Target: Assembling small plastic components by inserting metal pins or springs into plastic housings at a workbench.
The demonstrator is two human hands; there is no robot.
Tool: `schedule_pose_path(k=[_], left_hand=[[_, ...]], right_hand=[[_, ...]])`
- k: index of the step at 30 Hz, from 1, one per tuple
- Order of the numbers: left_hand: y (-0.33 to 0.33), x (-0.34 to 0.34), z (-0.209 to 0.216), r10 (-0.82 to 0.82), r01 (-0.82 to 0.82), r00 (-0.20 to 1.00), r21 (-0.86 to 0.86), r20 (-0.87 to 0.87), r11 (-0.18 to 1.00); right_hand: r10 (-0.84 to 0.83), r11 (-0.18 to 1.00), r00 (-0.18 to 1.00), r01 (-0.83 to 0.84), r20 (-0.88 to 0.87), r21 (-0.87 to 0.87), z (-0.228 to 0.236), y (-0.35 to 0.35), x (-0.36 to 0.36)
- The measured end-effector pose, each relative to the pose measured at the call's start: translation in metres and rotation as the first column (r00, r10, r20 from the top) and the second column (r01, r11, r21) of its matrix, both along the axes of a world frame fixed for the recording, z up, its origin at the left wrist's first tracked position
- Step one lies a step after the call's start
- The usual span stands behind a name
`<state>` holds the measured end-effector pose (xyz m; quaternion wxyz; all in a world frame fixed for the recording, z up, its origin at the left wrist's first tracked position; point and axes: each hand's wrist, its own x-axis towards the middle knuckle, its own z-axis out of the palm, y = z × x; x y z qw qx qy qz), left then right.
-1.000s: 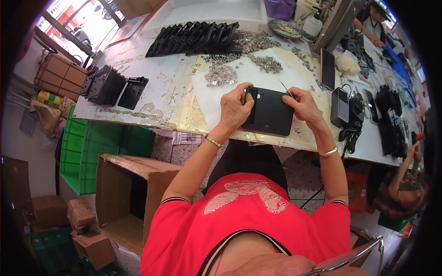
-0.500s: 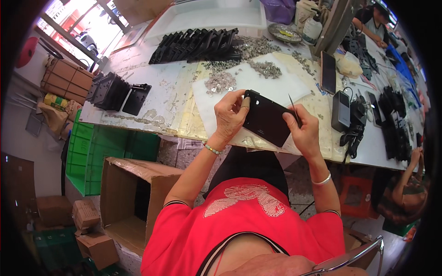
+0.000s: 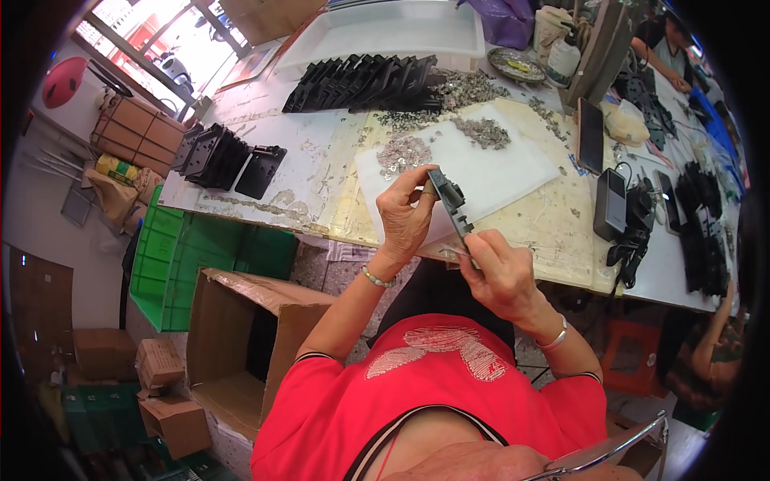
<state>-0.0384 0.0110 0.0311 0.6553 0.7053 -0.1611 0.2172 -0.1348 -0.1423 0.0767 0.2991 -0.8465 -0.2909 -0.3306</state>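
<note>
A flat black plastic panel (image 3: pixel 451 199) is held up nearly edge-on over the table's front edge, with raised fittings showing on its right-hand face. My left hand (image 3: pixel 406 215) is closed on its upper end, thumb and fingers pinching the corner. At the lower end, my right hand (image 3: pixel 504 272) is closed on the other edge. The thin pointed tool seen earlier in the right hand cannot be made out now. Beyond the hands, small metallic pieces lie in heaps, one a pale pile (image 3: pixel 403 155) and one a greyer pile (image 3: pixel 484 132), on a white sheet (image 3: pixel 513 166).
A row of black panels (image 3: pixel 361 82) stands at the back, with more black panels (image 3: pixel 210 156) at the left. A white tub (image 3: pixel 385 32) lies behind. Right are a phone (image 3: pixel 590 136) and a dark box-shaped device (image 3: pixel 611 203). A cardboard box (image 3: pixel 241 345) stands below left.
The panel has turned from showing its flat dark face to nearly edge-on. My right hand has moved left and down along it. The whole view has shifted slightly.
</note>
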Motion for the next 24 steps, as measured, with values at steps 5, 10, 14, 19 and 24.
schedule_pose_path(k=[5,10,14,19,24], left_hand=[[0.012,0.015,-0.01,-0.158,0.152,0.986,-0.114,-0.048,0.982],[0.042,0.03,-0.004,-0.023,0.062,0.985,0.225,-0.171,0.973],[0.067,0.029,-0.013,-0.028,0.085,0.979,0.285,-0.2,0.955],[0.072,0.024,-0.015,-0.113,0.158,0.985,0.417,-0.132,0.895],[0.064,0.03,-0.016,-0.097,0.136,0.99,0.488,-0.105,0.862]], right_hand=[[-0.023,0.98,0.997,0.037,0.072,-0.194,-0.001,0.009,0.009],[0.001,0.903,1.0,-0.011,-0.022,-0.43,-0.011,0.015,0.032],[-0.013,0.899,0.969,-0.097,-0.248,-0.426,-0.026,0.026,0.038],[0.066,0.966,0.911,-0.161,-0.407,-0.202,-0.031,0.023,0.044],[0.356,0.854,0.669,0.052,-0.653,0.518,-0.016,0.003,0.077]])
